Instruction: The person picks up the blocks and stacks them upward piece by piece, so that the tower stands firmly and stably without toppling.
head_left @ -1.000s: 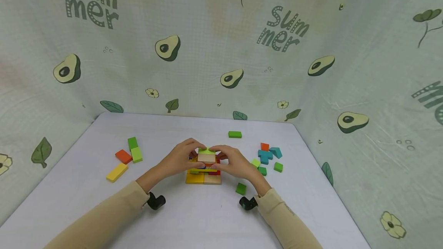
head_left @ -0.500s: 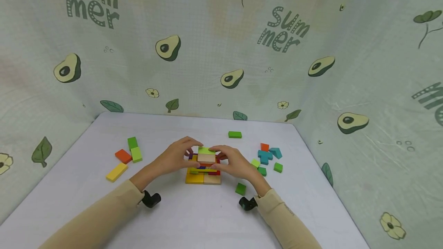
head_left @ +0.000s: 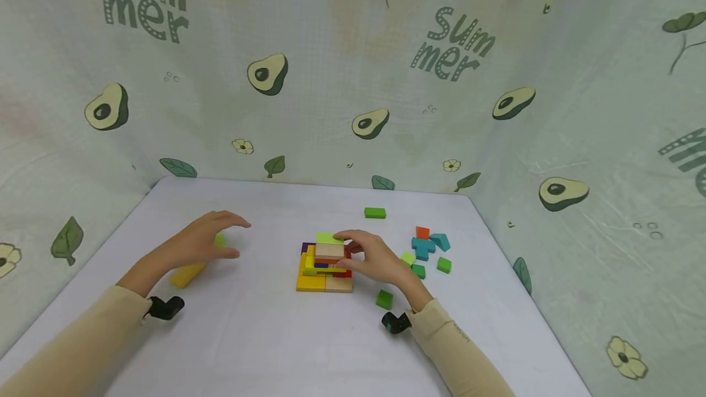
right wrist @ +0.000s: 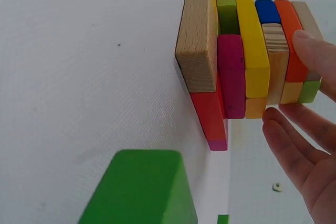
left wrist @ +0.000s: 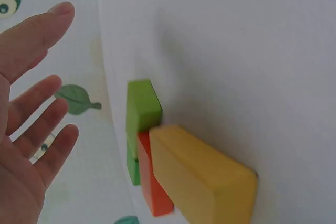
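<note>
At the stack's nine o'clock, the left hand (head_left: 195,242) hovers near the yellow block (head_left: 186,276), fingers apart; mid-tabletop (head_left: 265,336), here's the layered block stack (head_left: 329,270); right hand (head_left: 377,257) at three o'clock, fingers clamped on its upper tiers!

Matt wooden block (right wrist: 196,32) with visible grain

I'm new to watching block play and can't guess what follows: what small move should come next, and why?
Probably lower the left hand and pinch the loose yellow block: that hand is empty and hovers near it, while the right hand holds the upper part of the block stack and seems better placed to steady it.
</note>
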